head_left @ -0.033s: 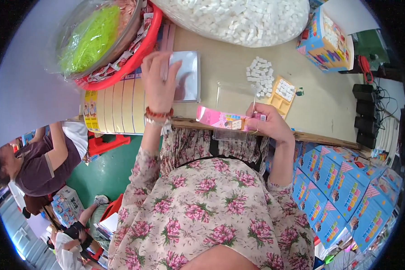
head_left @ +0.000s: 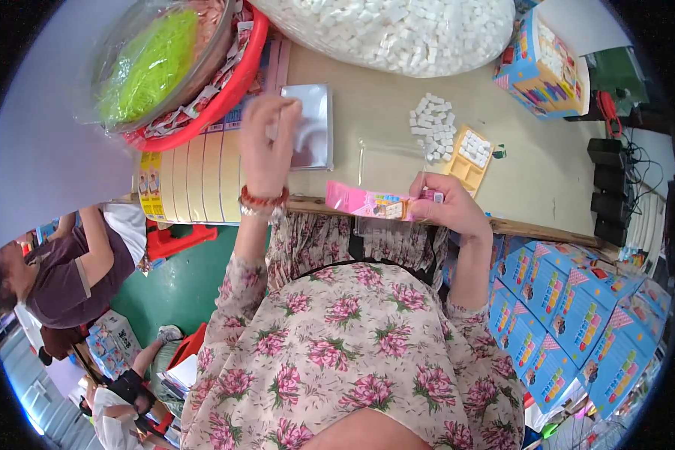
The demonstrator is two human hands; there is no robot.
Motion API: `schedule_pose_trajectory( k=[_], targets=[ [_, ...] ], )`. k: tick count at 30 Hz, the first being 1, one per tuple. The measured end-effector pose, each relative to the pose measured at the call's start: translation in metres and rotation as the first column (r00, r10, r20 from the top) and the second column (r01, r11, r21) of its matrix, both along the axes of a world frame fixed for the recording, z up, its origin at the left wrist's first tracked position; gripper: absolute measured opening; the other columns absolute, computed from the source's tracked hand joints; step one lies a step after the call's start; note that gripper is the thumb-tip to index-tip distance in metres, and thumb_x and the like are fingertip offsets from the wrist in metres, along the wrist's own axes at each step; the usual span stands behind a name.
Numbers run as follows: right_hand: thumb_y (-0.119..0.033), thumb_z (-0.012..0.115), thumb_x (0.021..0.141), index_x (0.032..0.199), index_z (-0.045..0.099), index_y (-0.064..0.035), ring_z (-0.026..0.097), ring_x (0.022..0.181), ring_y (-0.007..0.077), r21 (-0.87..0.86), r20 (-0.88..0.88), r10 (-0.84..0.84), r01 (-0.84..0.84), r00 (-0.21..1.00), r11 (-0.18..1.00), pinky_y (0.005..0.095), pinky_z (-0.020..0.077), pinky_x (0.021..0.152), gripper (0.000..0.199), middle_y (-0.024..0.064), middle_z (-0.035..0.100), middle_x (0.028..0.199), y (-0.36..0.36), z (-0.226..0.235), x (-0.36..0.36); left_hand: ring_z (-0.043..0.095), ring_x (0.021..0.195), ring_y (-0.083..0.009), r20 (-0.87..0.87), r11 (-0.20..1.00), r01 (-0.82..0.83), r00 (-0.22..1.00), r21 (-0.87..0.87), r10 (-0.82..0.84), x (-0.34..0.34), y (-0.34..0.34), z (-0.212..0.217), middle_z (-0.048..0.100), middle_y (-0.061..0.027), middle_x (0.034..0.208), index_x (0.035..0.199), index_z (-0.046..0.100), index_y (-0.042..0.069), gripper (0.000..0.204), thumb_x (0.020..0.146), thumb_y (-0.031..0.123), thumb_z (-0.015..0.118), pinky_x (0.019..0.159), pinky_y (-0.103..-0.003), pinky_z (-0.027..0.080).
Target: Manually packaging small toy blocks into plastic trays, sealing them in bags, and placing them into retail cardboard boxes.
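My right hand is closed on a pink packet with small pictures on it. The packet lies sideways over the table's front edge, its free end pointing left. A clear plastic tray is just behind it. My left hand, with a red bead bracelet at the wrist, is raised by a stack of silvery flat sheets or pouches. Its fingers are curled in and slightly blurred, and anything between them is too small to make out. A yellow compartment tray with white pieces in it sits beyond my right hand.
Loose white pieces lie beside the yellow tray. A large clear bag of white pieces fills the back. Far left stands a red basin; far right, a blue box. Blue cartons are stacked lower right. Another person sits at left.
My left hand's fingers have drawn together from a spread pose, and the hand has shifted slightly. The pink packet and my right hand have barely moved.
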State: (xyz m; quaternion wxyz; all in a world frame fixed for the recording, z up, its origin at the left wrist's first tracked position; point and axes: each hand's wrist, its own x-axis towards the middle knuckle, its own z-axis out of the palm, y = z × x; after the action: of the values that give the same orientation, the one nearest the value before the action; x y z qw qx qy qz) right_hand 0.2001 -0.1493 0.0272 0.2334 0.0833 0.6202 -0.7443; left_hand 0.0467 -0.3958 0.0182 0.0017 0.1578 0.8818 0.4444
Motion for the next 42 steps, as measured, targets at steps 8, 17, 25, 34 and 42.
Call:
schedule_pose_trajectory(
  k=[8,17,25,34,42],
  targets=[
    [-0.018,0.07,0.078,0.088,0.058,-0.0017,0.053,0.075,0.0043,-0.021,-0.055,0.149,-0.15,0.987,0.988,0.0202,0.0428,0.069,0.022,-0.0012,0.057,0.078,-0.012,0.015,-0.015,0.052,0.076,-0.0057,0.586,0.733,0.185,0.489,0.654,-0.646,0.055,-0.007,0.04,0.059,-0.0009,0.084,0.088,0.058,0.0,0.007,0.085,0.005,0.063,0.068,-0.02,0.042],
    [-0.014,0.066,0.081,0.089,0.058,-0.0012,0.055,0.079,0.0069,-0.123,-0.06,0.213,-0.219,0.975,0.968,0.0229,0.0459,0.072,0.017,0.0007,0.059,0.084,-0.039,-0.015,-0.025,0.042,0.068,-0.0031,0.541,0.795,0.161,0.653,0.585,-0.53,0.084,-0.012,0.054,0.05,0.0041,0.072,0.076,0.049,0.004,0.017,0.085,0.007,0.063,0.061,-0.019,0.036],
    [-0.011,0.063,0.084,0.093,0.058,-0.0003,0.057,0.078,0.0058,-0.254,-0.012,0.127,-0.126,0.992,0.959,0.0205,0.0458,0.069,0.015,0.0017,0.062,0.083,-0.043,-0.02,-0.026,0.033,0.06,-0.0014,0.52,0.812,0.079,0.731,0.578,-0.441,0.091,-0.014,0.041,0.044,0.0082,0.064,0.069,0.049,0.006,0.027,0.081,0.014,0.071,0.051,-0.019,0.03],
    [-0.017,0.066,0.083,0.092,0.059,-0.0002,0.055,0.073,0.0042,-0.174,0.057,0.209,-0.196,0.976,0.965,0.0184,0.0448,0.062,0.02,0.0002,0.062,0.081,-0.043,-0.028,-0.032,0.035,0.059,0.0001,0.615,0.87,0.069,0.68,0.488,-0.398,0.078,-0.025,0.047,0.046,0.0079,0.065,0.067,0.049,0.006,0.027,0.08,0.014,0.072,0.05,-0.018,0.029],
    [-0.02,0.066,0.082,0.086,0.06,-0.0009,0.05,0.064,0.0027,-0.3,0.153,0.137,-0.086,0.979,0.95,0.0164,0.0376,0.055,0.021,-0.0025,0.056,0.073,-0.036,-0.027,-0.03,0.057,0.063,-0.0097,0.568,0.704,0.036,0.561,0.71,-0.602,0.073,-0.029,0.037,0.062,-0.0048,0.071,0.082,0.056,0.002,0.012,0.087,0.011,0.061,0.059,-0.023,0.046]
  ],
)
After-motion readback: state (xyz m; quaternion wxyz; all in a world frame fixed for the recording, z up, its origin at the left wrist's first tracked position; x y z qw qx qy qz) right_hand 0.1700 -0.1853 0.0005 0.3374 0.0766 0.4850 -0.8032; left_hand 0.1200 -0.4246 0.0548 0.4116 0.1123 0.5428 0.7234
